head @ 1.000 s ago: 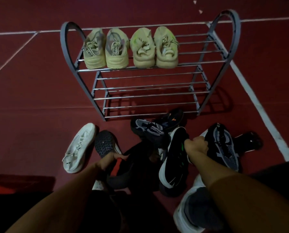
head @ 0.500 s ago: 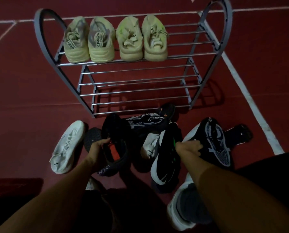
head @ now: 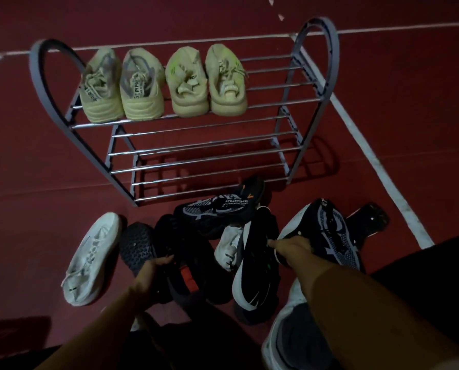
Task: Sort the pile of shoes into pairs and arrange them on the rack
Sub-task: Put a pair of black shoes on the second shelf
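Hands [head: 292, 247] among shoes, "PROFENG"-like lettering on black sneaker [head: 217, 212]

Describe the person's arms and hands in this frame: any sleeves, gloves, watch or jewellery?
Both forearms enter from the bottom edge and are bare as far as the frame shows, with no sleeve edge in view. The left hand and right hand are ungloved. No watch, bracelet or ring is visible, though the dim lighting could hide small items. Dark clothing shows below and beside the arms.
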`<state>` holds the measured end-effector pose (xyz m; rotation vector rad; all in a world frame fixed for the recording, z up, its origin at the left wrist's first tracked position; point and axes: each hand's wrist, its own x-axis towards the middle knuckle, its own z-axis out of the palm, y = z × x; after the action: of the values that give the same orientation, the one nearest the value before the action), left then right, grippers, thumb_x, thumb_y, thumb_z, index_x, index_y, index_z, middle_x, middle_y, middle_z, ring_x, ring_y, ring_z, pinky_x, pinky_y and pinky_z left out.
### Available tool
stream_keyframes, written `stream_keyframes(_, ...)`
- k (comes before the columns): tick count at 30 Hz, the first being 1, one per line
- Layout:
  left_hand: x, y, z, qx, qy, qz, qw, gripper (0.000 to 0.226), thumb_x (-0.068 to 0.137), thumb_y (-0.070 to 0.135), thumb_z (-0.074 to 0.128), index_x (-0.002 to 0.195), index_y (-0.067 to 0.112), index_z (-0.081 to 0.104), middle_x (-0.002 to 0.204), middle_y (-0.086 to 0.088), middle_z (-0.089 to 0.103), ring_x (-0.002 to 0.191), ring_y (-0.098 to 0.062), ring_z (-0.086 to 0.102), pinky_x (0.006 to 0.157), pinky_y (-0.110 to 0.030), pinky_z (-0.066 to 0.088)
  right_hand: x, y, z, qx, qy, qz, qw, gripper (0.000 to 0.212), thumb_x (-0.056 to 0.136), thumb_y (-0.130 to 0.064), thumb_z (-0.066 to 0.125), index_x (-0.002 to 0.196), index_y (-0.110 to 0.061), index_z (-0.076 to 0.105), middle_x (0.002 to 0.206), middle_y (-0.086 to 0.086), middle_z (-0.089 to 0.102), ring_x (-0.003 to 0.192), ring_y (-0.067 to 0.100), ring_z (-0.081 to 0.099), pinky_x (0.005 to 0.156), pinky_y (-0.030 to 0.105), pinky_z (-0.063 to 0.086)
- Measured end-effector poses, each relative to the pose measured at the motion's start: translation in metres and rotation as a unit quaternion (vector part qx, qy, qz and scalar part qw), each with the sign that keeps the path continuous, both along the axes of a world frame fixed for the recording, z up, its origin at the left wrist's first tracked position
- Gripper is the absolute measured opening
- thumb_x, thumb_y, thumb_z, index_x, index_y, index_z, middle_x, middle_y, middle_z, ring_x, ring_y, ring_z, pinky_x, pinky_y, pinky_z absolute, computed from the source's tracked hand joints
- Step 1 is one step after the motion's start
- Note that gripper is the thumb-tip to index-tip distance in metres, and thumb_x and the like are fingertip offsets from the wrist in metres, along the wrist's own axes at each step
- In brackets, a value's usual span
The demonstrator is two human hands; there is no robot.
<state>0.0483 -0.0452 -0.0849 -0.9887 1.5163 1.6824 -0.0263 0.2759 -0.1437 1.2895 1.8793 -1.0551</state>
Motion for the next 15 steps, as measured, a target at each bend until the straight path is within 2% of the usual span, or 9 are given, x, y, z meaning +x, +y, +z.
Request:
stream_keyframes(1,0.000,0.009,0.012,-0.004,0.000,0.009,1.000,0.032,0.105,0.021,0.046,0.083,0.005,0.062,0.043,-0.006,0.061,0.030,-0.015,0.057,0.032,-0.014,0.040,0.002,0.002,0.003,-0.020,0.026,-0.043,0.999,0.142,0.048,-0.068,0.087,0.154,0.002,0.022,0.154,0.023,0.036,0.136,0.041,0.043,0.108,0.049,0.043)
stream_keyframes(3,0.000,0.015,0.012,0.008,0.019,0.014,1.000,0.034,0.107,0.018,0.040,0.090,-0.002,0.061,0.044,-0.009,0.062,0.029,-0.017,0.058,0.032,-0.015,0.043,0.010,0.006,0.014,-0.007,0.089,-0.116,0.989,0.093,0.060,-0.037,0.088,0.133,0.006,0.050,0.131,0.022,0.058,0.112,0.039,0.060,0.091,0.043,0.054)
stream_keyframes(5,-0.004,0.008,-0.005,0.034,0.043,0.057,0.997,0.038,0.104,0.017,0.042,0.123,-0.009,0.061,0.073,-0.019,0.075,0.054,-0.028,0.073,0.050,-0.029,0.059,0.016,0.011,0.024,-0.062,0.154,-0.192,0.967,0.061,0.061,-0.021,0.081,0.110,0.005,0.058,0.110,0.018,0.061,0.092,0.036,0.060,0.079,0.041,0.053)
stream_keyframes(6,-0.006,0.008,-0.010,0.037,0.045,0.074,0.996,0.044,0.101,0.017,0.044,0.136,-0.007,0.057,0.091,-0.021,0.078,0.068,-0.032,0.077,0.062,-0.037,0.061,0.018,0.013,0.024,-0.140,0.196,-0.229,0.943,0.057,0.056,-0.016,0.076,0.106,0.006,0.060,0.104,0.016,0.061,0.086,0.034,0.059,0.075,0.040,0.051)
stream_keyframes(7,-0.006,0.010,-0.006,0.034,0.046,0.073,0.996,0.046,0.099,0.017,0.045,0.137,-0.005,0.057,0.098,-0.021,0.078,0.075,-0.034,0.078,0.070,-0.041,0.060,0.022,0.013,0.027,-0.236,0.220,-0.248,0.913,0.060,0.050,-0.011,0.068,0.108,0.006,0.063,0.102,0.015,0.062,0.084,0.034,0.059,0.074,0.041,0.051)
stream_keyframes(9,-0.005,0.012,-0.005,0.053,0.036,0.072,0.995,0.036,0.103,0.018,0.043,0.120,-0.003,0.066,0.086,-0.019,0.079,0.069,-0.032,0.077,0.072,-0.041,0.054,0.029,0.009,0.033,-0.352,0.214,-0.269,0.871,0.068,0.046,-0.006,0.054,0.113,-0.001,0.064,0.105,0.015,0.063,0.089,0.036,0.060,0.082,0.044,0.051)
stream_keyframes(10,-0.005,0.014,-0.005,0.052,0.042,0.067,0.996,0.034,0.104,0.018,0.042,0.113,0.000,0.068,0.081,-0.018,0.079,0.069,-0.032,0.077,0.073,-0.042,0.053,0.032,0.007,0.037,-0.385,0.199,-0.274,0.859,0.065,0.050,-0.004,0.049,0.113,-0.003,0.063,0.105,0.014,0.062,0.090,0.036,0.060,0.087,0.045,0.051)
stream_keyframes(13,-0.007,0.018,0.002,0.047,0.054,0.081,0.994,0.033,0.104,0.016,0.040,0.110,0.003,0.070,0.087,-0.021,0.079,0.086,-0.039,0.070,0.081,-0.046,0.052,0.035,0.007,0.042,-0.405,0.148,-0.269,0.861,0.058,0.063,-0.004,0.035,0.114,-0.004,0.062,0.108,0.014,0.063,0.099,0.036,0.062,0.099,0.046,0.049)
stream_keyframes(15,-0.009,0.017,0.002,0.036,0.054,0.094,0.993,0.033,0.104,0.015,0.039,0.109,0.004,0.071,0.097,-0.023,0.078,0.088,-0.039,0.069,0.083,-0.047,0.052,0.033,0.005,0.047,-0.404,0.130,-0.235,0.874,0.063,0.063,-0.007,0.038,0.119,0.000,0.065,0.118,0.018,0.064,0.114,0.038,0.061,0.102,0.048,0.048)
